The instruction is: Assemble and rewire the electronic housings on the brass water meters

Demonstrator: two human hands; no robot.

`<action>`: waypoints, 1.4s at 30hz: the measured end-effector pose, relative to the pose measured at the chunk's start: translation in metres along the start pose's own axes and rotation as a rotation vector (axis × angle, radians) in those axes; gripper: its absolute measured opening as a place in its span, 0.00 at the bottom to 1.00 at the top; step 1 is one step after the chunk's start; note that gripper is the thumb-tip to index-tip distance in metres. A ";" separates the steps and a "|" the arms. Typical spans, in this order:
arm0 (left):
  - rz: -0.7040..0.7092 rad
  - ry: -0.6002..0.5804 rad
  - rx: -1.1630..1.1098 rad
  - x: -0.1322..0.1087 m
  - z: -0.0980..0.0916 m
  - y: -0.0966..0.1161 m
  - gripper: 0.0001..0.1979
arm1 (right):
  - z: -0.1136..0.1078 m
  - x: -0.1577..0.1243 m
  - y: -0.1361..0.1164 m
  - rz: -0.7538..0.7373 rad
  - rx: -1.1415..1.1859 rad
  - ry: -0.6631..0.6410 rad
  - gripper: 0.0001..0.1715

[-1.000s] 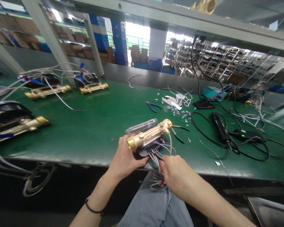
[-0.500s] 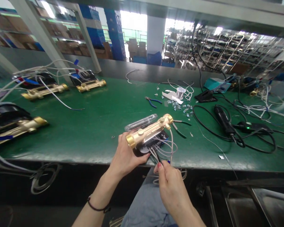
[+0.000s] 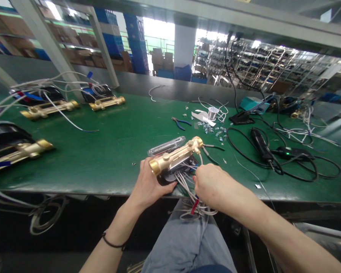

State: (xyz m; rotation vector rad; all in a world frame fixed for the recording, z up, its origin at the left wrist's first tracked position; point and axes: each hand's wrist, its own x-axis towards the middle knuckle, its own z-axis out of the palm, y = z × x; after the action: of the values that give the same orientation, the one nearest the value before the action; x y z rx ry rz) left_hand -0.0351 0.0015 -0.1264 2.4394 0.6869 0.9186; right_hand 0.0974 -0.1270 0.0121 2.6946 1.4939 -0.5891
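Shiny gold brass tube with a threaded end (image 3: 176,153) is over the green surface (image 3: 108,163), 6 o'clock edge. Left hand (image 3: 152,186) is clamped round its rounded black casing (image 3: 165,176) at 7 o'clock. Right hand (image 3: 213,184) is curled by thin grey wires (image 3: 184,185) at 4, can't tell what it's pinching.

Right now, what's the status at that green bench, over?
Left hand holding brass-bodied unit. Right hand beside its wires, grip hidden. Transparent piece just beyond unit, not between hands.

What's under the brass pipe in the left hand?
Below the brass pipe, a black housing with pale wires shows; the pipe and left hand hide part of it.
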 end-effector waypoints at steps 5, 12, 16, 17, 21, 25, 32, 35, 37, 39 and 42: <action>0.001 0.035 -0.014 0.001 -0.002 0.003 0.34 | 0.008 -0.005 0.005 -0.028 0.001 -0.012 0.13; -0.178 0.111 -0.075 0.009 0.004 0.014 0.29 | 0.031 -0.007 0.018 -0.047 0.069 0.001 0.16; -0.226 0.125 -0.097 0.011 0.003 0.014 0.27 | 0.031 -0.005 0.020 -0.057 0.086 -0.002 0.16; -0.226 0.143 -0.084 0.011 0.003 0.014 0.28 | 0.031 -0.005 0.020 -0.054 0.088 -0.002 0.16; -0.170 0.195 -0.037 0.010 0.003 0.012 0.26 | 0.030 -0.009 0.018 -0.017 0.081 0.014 0.15; -0.157 0.181 -0.031 0.010 0.004 0.013 0.24 | 0.027 -0.016 0.017 0.036 0.051 0.012 0.13; -0.141 0.195 -0.008 0.010 0.006 0.012 0.24 | 0.026 -0.014 0.019 0.039 0.034 0.017 0.16; -0.111 0.214 -0.001 0.010 0.007 0.012 0.24 | 0.033 -0.013 0.021 0.041 0.054 0.027 0.17; -0.090 0.219 0.012 0.011 0.007 0.011 0.24 | 0.042 -0.014 0.022 0.053 0.072 0.033 0.18; -0.069 0.212 0.033 0.012 0.007 0.010 0.23 | 0.055 -0.016 0.021 0.060 0.095 0.034 0.18; -0.048 0.201 0.057 0.013 0.007 0.010 0.22 | 0.076 -0.019 0.014 0.098 0.152 0.051 0.17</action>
State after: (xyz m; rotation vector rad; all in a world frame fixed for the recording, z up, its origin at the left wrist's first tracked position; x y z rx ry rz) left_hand -0.0187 0.0003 -0.1194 2.3886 0.8484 1.1502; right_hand 0.0758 -0.1637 -0.0545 2.8977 1.3709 -0.6595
